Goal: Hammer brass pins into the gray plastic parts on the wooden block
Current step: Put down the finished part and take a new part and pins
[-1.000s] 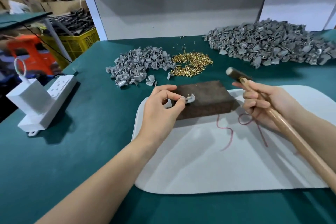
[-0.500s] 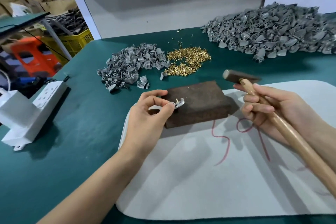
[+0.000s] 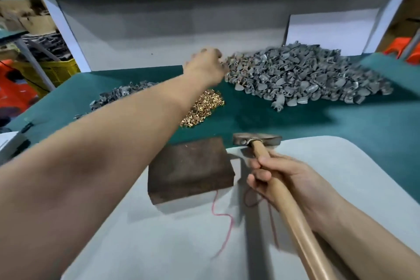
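Observation:
The dark wooden block lies on a white mat with nothing on its top. My left hand is stretched far forward, at the left edge of the big heap of gray plastic parts. That hand is blurred and its fingers cannot be made out. My right hand grips the wooden handle of the hammer, whose head rests just right of the block's far corner. A heap of brass pins lies beyond the block, partly behind my left forearm.
A smaller heap of gray parts sits at the left on the green table cover. A red thread curls over the mat. A gray back wall closes the bench. Yellow crates and orange stools stand off to the left.
My left hand left the block, taking the gray part with the pin along, and reached far forward to the big heap. The block's top is now bare. The hammer stayed beside the block.

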A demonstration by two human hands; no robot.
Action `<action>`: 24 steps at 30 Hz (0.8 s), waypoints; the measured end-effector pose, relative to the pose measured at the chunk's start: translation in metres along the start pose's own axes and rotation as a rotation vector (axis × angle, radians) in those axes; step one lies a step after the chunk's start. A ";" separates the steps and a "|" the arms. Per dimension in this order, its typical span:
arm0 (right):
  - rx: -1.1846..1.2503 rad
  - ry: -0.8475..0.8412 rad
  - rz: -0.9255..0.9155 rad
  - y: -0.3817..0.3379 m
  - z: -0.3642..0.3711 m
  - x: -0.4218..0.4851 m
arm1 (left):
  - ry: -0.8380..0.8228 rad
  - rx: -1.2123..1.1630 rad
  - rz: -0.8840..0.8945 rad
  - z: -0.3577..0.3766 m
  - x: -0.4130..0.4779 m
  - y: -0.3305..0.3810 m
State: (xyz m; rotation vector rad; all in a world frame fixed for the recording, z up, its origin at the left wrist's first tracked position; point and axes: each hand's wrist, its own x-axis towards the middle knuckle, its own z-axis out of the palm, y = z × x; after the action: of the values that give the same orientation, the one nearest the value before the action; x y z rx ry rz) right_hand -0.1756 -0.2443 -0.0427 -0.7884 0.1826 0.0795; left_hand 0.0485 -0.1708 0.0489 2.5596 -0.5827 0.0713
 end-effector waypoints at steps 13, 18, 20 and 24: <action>-0.024 0.001 -0.003 -0.001 0.004 0.006 | -0.124 0.228 0.158 0.021 -0.017 -0.092; -0.053 0.010 -0.012 -0.002 0.007 0.003 | -0.095 0.284 0.044 0.021 -0.014 -0.079; -0.106 0.027 -0.043 -0.001 0.009 0.002 | -0.095 0.310 0.025 0.023 -0.013 -0.075; -0.163 0.092 -0.095 0.001 0.012 0.001 | -0.044 0.218 0.052 0.013 -0.014 -0.075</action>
State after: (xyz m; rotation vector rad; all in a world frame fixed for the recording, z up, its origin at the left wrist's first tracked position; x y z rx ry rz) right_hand -0.1736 -0.2350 -0.0355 -0.9625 0.2271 -0.0325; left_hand 0.0659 -0.1132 0.0004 2.7622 -0.6927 0.1015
